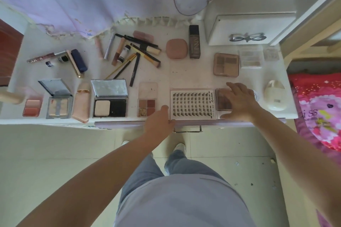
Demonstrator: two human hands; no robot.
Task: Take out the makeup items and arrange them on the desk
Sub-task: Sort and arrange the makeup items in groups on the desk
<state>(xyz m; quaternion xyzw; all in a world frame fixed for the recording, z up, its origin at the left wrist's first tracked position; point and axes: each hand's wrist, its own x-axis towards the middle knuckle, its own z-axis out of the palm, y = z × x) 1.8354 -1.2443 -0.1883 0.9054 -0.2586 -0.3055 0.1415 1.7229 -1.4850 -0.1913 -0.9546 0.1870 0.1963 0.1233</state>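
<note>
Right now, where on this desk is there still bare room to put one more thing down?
Bare desk shows between the round pink compact, the brown eyeshadow palette and the lash tray. A smaller patch lies left of the pencils. The pencils and the front row are crowded; both hands, left and right, are at the tray.

Both bare forearms reached forward, well apart at the elbows. The left hand (159,118) lay at the counter's front edge, fingers loosely curled. The right hand (239,101) was spread palm down, fingers straight, near the front-right corner
</note>
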